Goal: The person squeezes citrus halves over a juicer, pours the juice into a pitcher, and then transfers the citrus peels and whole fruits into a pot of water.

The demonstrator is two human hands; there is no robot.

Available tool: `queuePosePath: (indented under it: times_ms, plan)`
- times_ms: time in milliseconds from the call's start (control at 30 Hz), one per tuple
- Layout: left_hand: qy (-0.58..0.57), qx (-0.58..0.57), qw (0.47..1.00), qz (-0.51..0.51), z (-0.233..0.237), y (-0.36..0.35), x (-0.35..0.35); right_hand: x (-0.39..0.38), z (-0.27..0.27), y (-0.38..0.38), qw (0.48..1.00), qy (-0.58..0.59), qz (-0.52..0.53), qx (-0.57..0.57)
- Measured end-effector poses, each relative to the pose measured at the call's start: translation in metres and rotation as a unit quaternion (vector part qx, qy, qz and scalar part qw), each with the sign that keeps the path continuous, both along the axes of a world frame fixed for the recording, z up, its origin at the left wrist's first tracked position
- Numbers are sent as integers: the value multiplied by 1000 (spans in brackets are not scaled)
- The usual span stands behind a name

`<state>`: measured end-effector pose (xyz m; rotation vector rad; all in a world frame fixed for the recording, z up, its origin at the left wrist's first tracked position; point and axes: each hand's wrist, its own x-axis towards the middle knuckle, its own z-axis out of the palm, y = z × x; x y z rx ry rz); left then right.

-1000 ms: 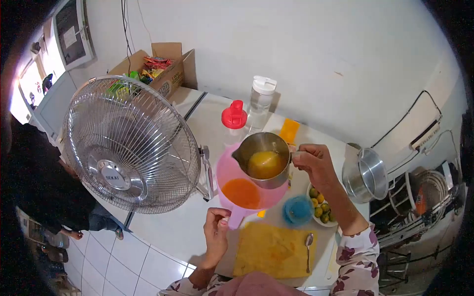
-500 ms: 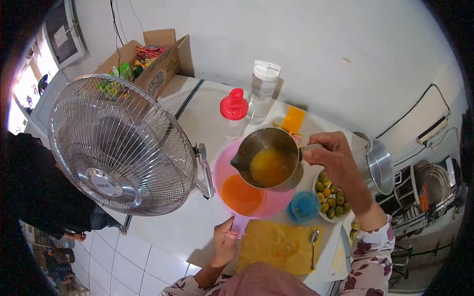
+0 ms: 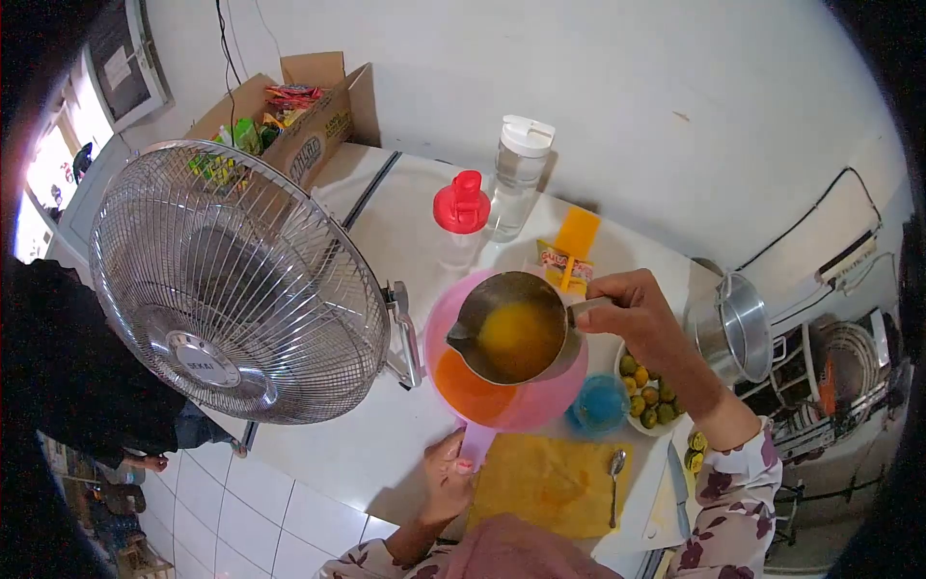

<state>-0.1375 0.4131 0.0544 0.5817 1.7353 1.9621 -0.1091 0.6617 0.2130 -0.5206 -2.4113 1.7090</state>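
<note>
My right hand (image 3: 632,314) is closed around the handle of a small metal saucepan (image 3: 475,309) with a pouring spout. Cloudy yellow liquid (image 3: 521,338) lies inside it. The pan tilts a little, hanging over a pink plastic bowl (image 3: 564,400) that has orange liquid (image 3: 471,386) in its bottom. Fingers of my left hand (image 3: 448,475) wrap the bowl's handle (image 3: 476,446) at the table's front edge. No stream from the spout can be made out. Close to the bowl's right side stands a blue cup (image 3: 598,405).
A large fan (image 3: 236,289) fills the left side. Behind the bowl stand a red-lidded bottle (image 3: 461,207) and a white-lidded bottle (image 3: 521,174). Small green citrus fruits (image 3: 648,391), a spoon (image 3: 614,482) on a yellow cloth (image 3: 540,482), and a knife (image 3: 679,492) lie rightward. Another person (image 3: 92,376) stands left.
The saucepan has moved slightly down and left over the bowl, its spout a little lower. My left hand keeps its hold on the bowl's handle. The view has shifted slightly.
</note>
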Motion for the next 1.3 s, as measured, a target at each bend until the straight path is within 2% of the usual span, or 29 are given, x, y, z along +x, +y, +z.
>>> queuePosePath:
  times_ms: [100, 167, 200, 267, 467, 633, 733, 900, 1067, 1300]
  plan:
    - [-31, -13, 999, 5, -10, 0, 3, -4, -5, 2, 1000, -4, 7, -19]
    - [-34, 3, 999, 9, -5, 0, 3, -9, 9, -4, 997, -75, 24, 15]
    - [-36, 20, 999, 15, -2, 0, 4, -12, 6, -2, 997, -76, 22, 13]
    - [-43, 12, 999, 16, -3, 0, 5, -15, -3, 3, 991, -66, 77, 83]
    - [-49, -8, 999, 22, -4, -2, 5, -24, -5, 2, 983, -62, 131, 114]
    - [-27, -28, 999, 20, -10, -4, 5, -29, 3, -5, 976, -73, 141, 150]
    - [-55, 23, 998, 24, -11, -6, 6, -31, 1, -8, 973, -58, 150, 169]
    - [18, -2, 999, 28, -15, -9, 6, -37, 8, -13, 960, -68, 170, 213]
    - [-10, 3, 1000, 20, -10, -8, 6, -39, 5, -16, 953, -29, 157, 256]
    - [-6, 46, 998, 42, -18, -10, 7, -46, 13, -22, 941, -59, 177, 282]
